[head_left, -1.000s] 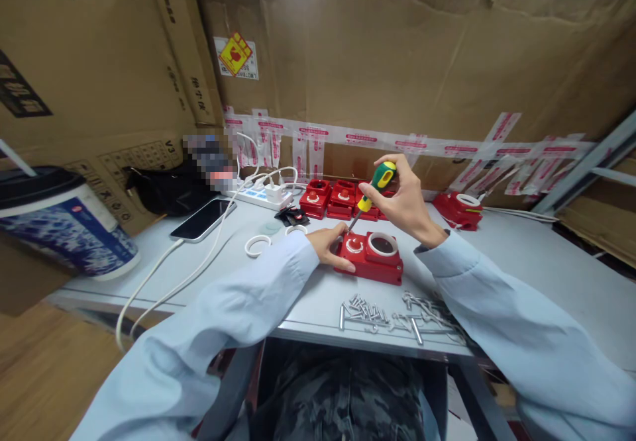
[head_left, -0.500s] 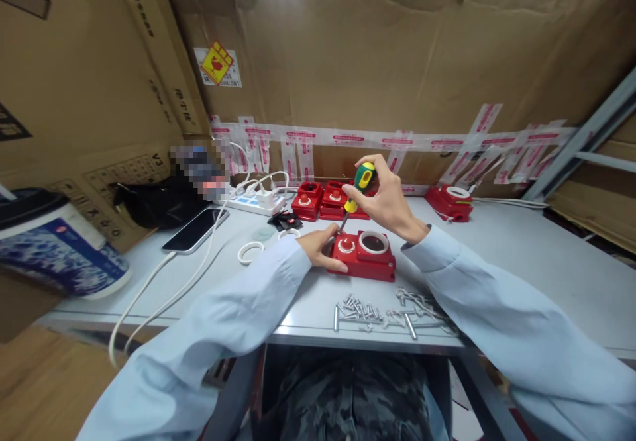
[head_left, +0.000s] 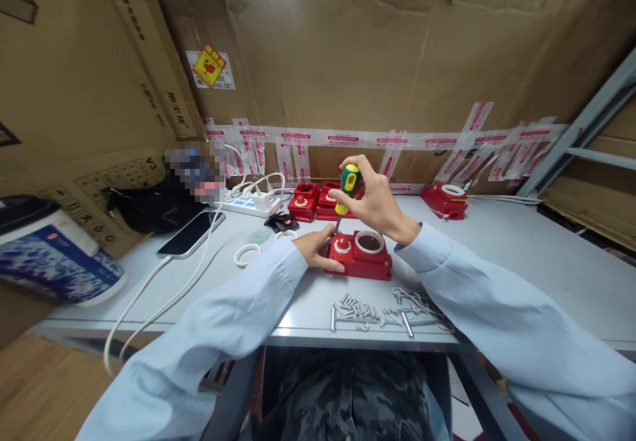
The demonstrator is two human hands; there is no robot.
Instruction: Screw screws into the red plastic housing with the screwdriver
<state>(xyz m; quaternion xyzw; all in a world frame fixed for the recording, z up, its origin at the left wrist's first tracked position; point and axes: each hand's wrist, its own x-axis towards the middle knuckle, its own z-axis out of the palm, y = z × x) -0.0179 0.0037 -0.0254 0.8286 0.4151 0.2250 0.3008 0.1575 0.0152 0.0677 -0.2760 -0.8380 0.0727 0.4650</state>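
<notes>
In the head view a red box-shaped housing [head_left: 365, 268] with a round white-ringed opening and a small red knob lies on the table. My left hand [head_left: 317, 250] grips its left end, thumb along the front and fingers at the back corner. My right hand [head_left: 381, 204] is closed around the green and yellow handle of a screwdriver [head_left: 350, 180]. The screwdriver stands nearly upright, its tip at the housing's back left corner. Whether a screw sits under the tip is too small to tell. Loose screws [head_left: 356, 308] are piled in front of the housing.
More red housings [head_left: 303, 201] stand behind, and another red housing [head_left: 444, 201] is at the back right. White rings [head_left: 247, 253], a phone [head_left: 190, 234], a power strip [head_left: 253, 203] and a cup [head_left: 62, 255] are on the left. Metal hex keys [head_left: 407, 322] lie near the front edge.
The screwdriver's handle has swung left with my right hand, so it stands more upright. My left hand keeps its hold on the housing. The whole view has shifted slightly.
</notes>
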